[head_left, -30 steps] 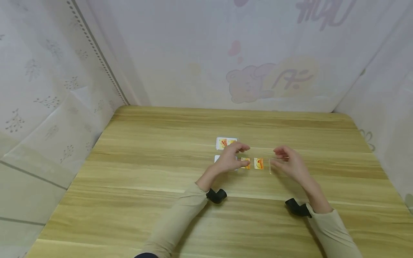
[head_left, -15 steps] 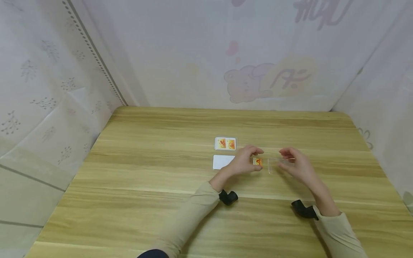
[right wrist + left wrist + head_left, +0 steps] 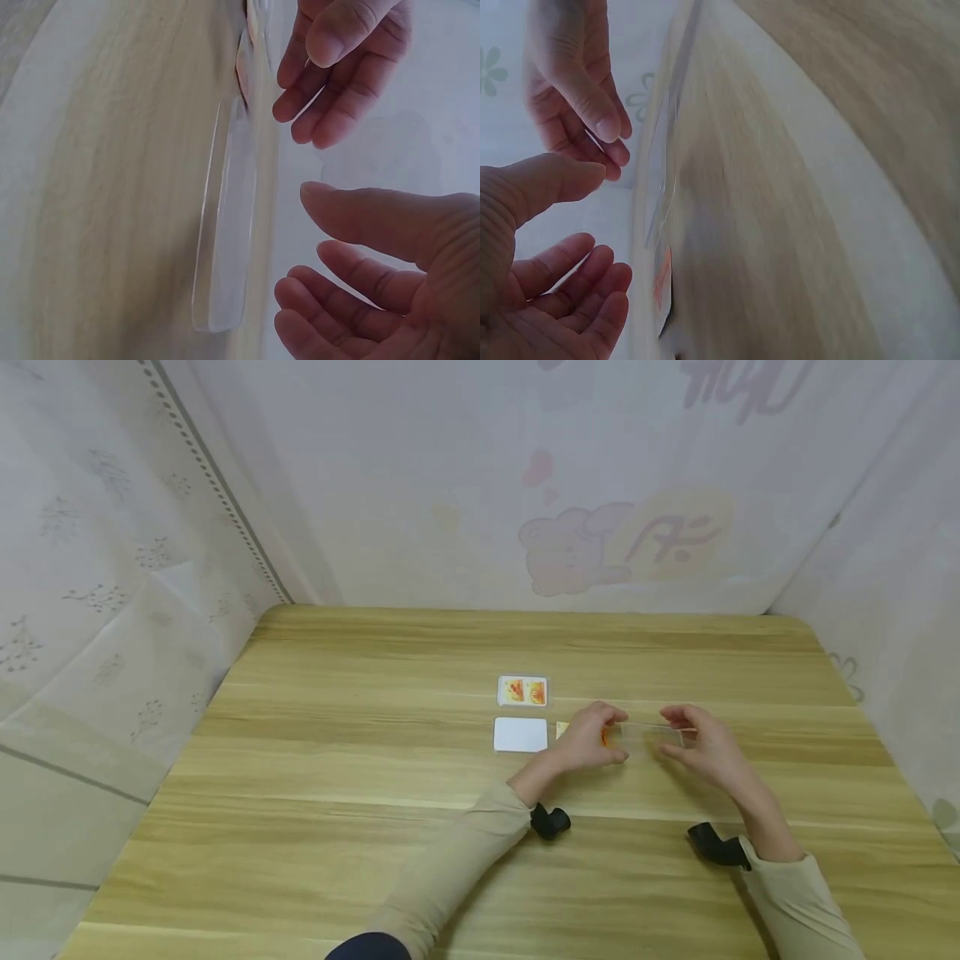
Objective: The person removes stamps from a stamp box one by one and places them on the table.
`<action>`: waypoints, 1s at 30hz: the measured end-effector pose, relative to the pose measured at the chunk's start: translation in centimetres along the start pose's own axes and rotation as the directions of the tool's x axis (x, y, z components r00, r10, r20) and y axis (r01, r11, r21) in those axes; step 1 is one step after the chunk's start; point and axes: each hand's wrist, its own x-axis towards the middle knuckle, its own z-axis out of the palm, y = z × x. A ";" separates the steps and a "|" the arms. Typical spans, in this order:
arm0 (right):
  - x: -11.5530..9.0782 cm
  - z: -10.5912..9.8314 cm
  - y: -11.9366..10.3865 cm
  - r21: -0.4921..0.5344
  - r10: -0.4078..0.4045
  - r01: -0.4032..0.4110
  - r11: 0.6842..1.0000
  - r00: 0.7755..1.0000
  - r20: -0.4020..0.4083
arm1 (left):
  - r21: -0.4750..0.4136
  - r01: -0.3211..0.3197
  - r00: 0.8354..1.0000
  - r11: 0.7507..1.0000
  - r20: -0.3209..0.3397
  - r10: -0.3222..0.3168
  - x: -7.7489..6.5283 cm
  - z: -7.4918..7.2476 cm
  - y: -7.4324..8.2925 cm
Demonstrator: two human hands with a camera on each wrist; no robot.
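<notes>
My left hand [image 3: 588,739] is over the row of cards, thumb and fingers apart with nothing between them. It partly covers a small orange-and-yellow picture card [image 3: 664,289]; a yellow card corner [image 3: 561,729] peeks out to its left. My right hand [image 3: 701,739] is held over the right end of a clear plastic case [image 3: 226,225], its loosely bent fingers also holding nothing. The transparent case lies flat on the table between the two hands. Left of them lies a blank white card [image 3: 521,735], and behind that a clear-cased card [image 3: 522,691] with two orange pictures.
The wood-grain table [image 3: 360,860] carries everything. Patterned pale curtains [image 3: 420,485] stand along its back and both sides. A black elbow-shaped piece sits at each sleeve cuff, the left one [image 3: 551,822] and the right one [image 3: 716,846] close above the tabletop.
Both hands have shifted right, the left hand further, passing over the picture cards to the case's left end. The blank white card is now uncovered. The head view has shifted slightly.
</notes>
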 end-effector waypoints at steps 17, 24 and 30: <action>-0.3 -0.3 1.1 -0.076 0.068 -0.061 0.995 0.994 0.083 | 0.268 0.072 0.995 0.961 0.052 -0.088 1.2 0.8 0.5; -0.5 -0.4 1.6 -0.093 0.100 -0.089 0.992 0.988 0.115 | 0.354 0.080 0.992 0.932 0.061 -0.108 1.6 1.3 0.8; -0.4 -0.6 1.7 -0.142 0.088 -0.065 0.988 0.983 0.160 | 0.387 0.072 0.992 0.919 0.067 -0.106 1.7 1.3 1.1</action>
